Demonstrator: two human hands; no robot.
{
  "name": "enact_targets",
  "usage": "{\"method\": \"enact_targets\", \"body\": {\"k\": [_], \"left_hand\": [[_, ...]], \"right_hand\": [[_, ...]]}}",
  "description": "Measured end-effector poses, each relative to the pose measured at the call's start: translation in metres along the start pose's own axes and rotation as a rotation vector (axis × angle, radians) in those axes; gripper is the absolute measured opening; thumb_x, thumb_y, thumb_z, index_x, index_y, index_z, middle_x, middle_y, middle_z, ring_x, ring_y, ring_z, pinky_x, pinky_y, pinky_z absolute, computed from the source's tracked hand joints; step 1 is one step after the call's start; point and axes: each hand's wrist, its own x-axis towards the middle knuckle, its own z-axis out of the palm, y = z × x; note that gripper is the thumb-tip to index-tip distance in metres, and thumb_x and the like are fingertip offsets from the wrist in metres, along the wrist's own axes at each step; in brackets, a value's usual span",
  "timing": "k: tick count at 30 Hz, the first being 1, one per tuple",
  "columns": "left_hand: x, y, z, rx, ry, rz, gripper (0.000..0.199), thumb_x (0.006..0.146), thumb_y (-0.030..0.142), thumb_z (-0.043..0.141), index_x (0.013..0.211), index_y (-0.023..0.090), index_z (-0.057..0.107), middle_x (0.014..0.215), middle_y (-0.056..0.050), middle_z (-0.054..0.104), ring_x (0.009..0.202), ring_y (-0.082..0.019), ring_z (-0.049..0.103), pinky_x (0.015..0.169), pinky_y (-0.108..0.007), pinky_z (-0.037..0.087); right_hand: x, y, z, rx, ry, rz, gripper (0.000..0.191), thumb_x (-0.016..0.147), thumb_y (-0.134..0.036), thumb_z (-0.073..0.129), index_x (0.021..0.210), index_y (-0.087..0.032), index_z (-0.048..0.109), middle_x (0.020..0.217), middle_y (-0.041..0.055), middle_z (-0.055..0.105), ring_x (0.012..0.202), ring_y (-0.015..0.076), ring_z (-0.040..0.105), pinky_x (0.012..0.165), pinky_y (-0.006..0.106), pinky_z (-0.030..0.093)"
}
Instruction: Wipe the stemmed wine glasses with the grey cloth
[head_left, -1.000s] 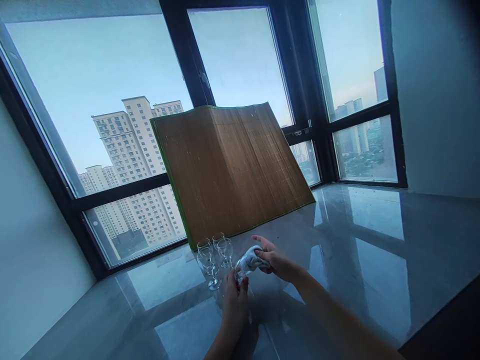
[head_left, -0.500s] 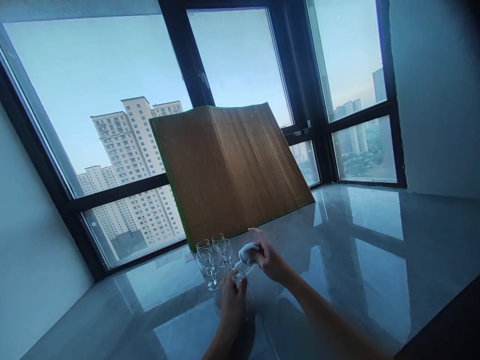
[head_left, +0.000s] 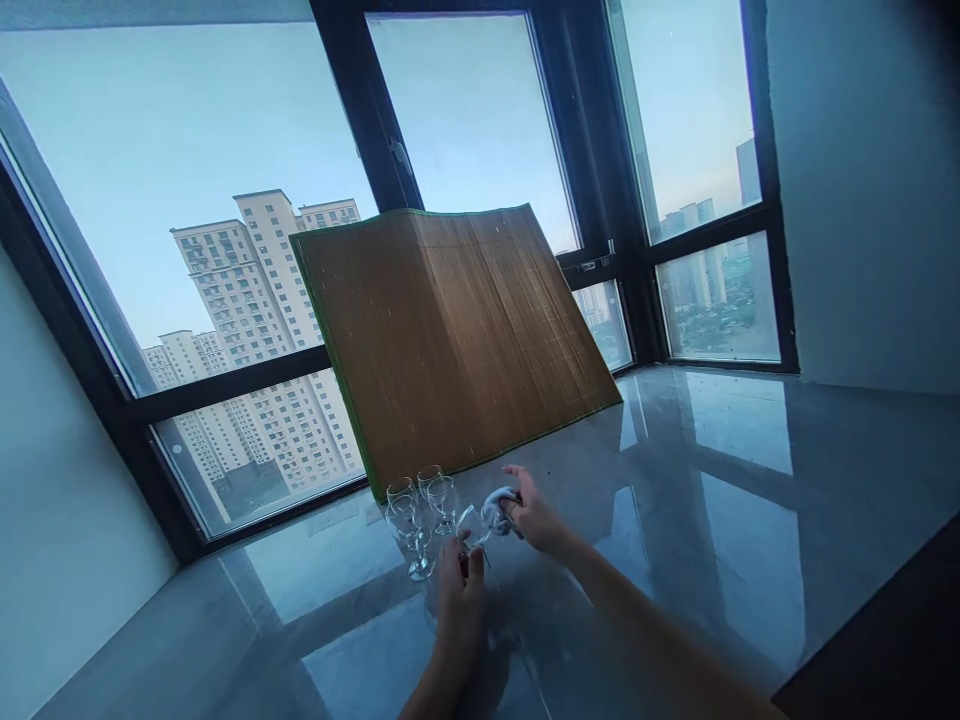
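Observation:
My left hand [head_left: 460, 590] is closed around the lower part of a clear stemmed glass [head_left: 471, 524]. The glass is tilted, its bowl leaning up towards the right. A bunched pale cloth [head_left: 496, 510] is gripped in my right hand [head_left: 535, 516], whose index finger sticks out. The cloth lies right at the mouth of the bowl; whether part of it is inside, I cannot tell. Just left of my hands, several similar stemmed glasses [head_left: 403, 518] stand upright in a close group, overlapping one another.
Behind the glasses a large brown woven mat [head_left: 465, 340] with green edging leans against the dark window frame [head_left: 592, 130]. Everything stands on a glossy grey tiled surface [head_left: 660, 520]. White walls [head_left: 870, 220] border it on both sides, and a dark edge cuts the lower right.
The cloth has come off the bowl towards the right and looks more bunched, so more of the held glass shows. The view has shifted slightly. The standing glasses have stayed put.

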Motion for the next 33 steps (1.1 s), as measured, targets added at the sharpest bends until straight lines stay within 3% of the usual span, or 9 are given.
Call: {"method": "enact_targets", "body": {"k": [3, 6, 10, 14, 18, 23, 26, 33], "left_hand": [[0.006, -0.007, -0.003, -0.011, 0.101, -0.036, 0.056, 0.087, 0.064, 0.049, 0.114, 0.016, 0.062, 0.111, -0.014, 0.065, 0.098, -0.027, 0.062, 0.091, -0.042, 0.049], [0.007, -0.009, -0.008, 0.029, 0.131, -0.061, 0.049, 0.091, 0.058, 0.047, 0.115, 0.018, 0.062, 0.118, -0.015, 0.064, 0.109, -0.029, 0.061, 0.096, -0.043, 0.048], [0.005, -0.006, -0.01, 0.138, 0.104, -0.092, 0.044, 0.09, 0.052, 0.05, 0.116, 0.019, 0.063, 0.115, -0.014, 0.064, 0.107, -0.03, 0.061, 0.092, -0.043, 0.049], [0.0, 0.0, -0.007, 0.22, 0.025, -0.058, 0.049, 0.089, 0.05, 0.05, 0.123, 0.017, 0.061, 0.109, -0.013, 0.063, 0.089, -0.025, 0.061, 0.083, -0.039, 0.05], [-0.003, 0.005, -0.007, 0.242, 0.005, -0.054, 0.053, 0.088, 0.051, 0.049, 0.125, 0.015, 0.059, 0.111, -0.012, 0.061, 0.084, -0.022, 0.06, 0.082, -0.036, 0.05], [-0.007, 0.014, -0.008, 0.251, -0.013, -0.014, 0.052, 0.086, 0.044, 0.052, 0.128, 0.015, 0.06, 0.105, -0.01, 0.059, 0.082, -0.021, 0.057, 0.081, -0.035, 0.049], [-0.008, 0.017, -0.009, 0.232, -0.016, 0.025, 0.052, 0.084, 0.04, 0.055, 0.13, 0.016, 0.06, 0.099, -0.008, 0.059, 0.079, -0.02, 0.056, 0.078, -0.035, 0.049], [-0.008, 0.02, -0.009, 0.083, 0.003, 0.071, 0.048, 0.083, 0.042, 0.061, 0.125, 0.019, 0.063, 0.094, -0.005, 0.058, 0.073, -0.018, 0.053, 0.071, -0.032, 0.049]], "right_hand": [[-0.007, -0.003, 0.008, -0.009, -0.103, 0.105, 0.059, 0.077, -0.041, 0.065, 0.126, -0.021, 0.037, 0.068, -0.0095, 0.05, 0.045, 0.0084, 0.039, 0.044, 0.021, 0.029], [-0.013, -0.014, 0.01, 0.075, -0.138, 0.131, 0.061, 0.077, -0.043, 0.068, 0.126, -0.023, 0.038, 0.071, -0.0085, 0.052, 0.047, 0.0081, 0.042, 0.044, 0.021, 0.03], [-0.012, -0.024, 0.005, 0.179, -0.007, 0.049, 0.058, 0.08, -0.048, 0.064, 0.126, -0.024, 0.038, 0.073, -0.007, 0.054, 0.05, 0.0098, 0.045, 0.045, 0.021, 0.032], [-0.008, -0.021, 0.005, 0.073, 0.133, -0.073, 0.051, 0.077, -0.043, 0.063, 0.118, -0.022, 0.04, 0.072, -0.0071, 0.053, 0.05, 0.0094, 0.042, 0.046, 0.022, 0.033], [-0.01, -0.02, 0.009, 0.01, 0.005, -0.082, 0.047, 0.077, -0.038, 0.06, 0.117, -0.021, 0.041, 0.068, -0.0086, 0.05, 0.049, 0.009, 0.041, 0.046, 0.022, 0.033], [-0.015, -0.028, 0.006, -0.068, -0.09, 0.128, 0.041, 0.082, -0.038, 0.056, 0.116, -0.022, 0.042, 0.068, -0.0087, 0.051, 0.04, 0.0076, 0.038, 0.037, 0.021, 0.029], [-0.016, -0.032, 0.001, -0.1, -0.129, 0.169, 0.036, 0.084, -0.039, 0.058, 0.113, -0.021, 0.045, 0.067, -0.008, 0.051, 0.039, 0.0072, 0.039, 0.036, 0.02, 0.028], [-0.02, -0.037, -0.016, 0.171, -0.322, 0.132, 0.054, 0.081, -0.052, 0.072, 0.12, -0.022, 0.052, 0.073, -0.0061, 0.053, 0.046, 0.006, 0.039, 0.038, 0.018, 0.027]]}}
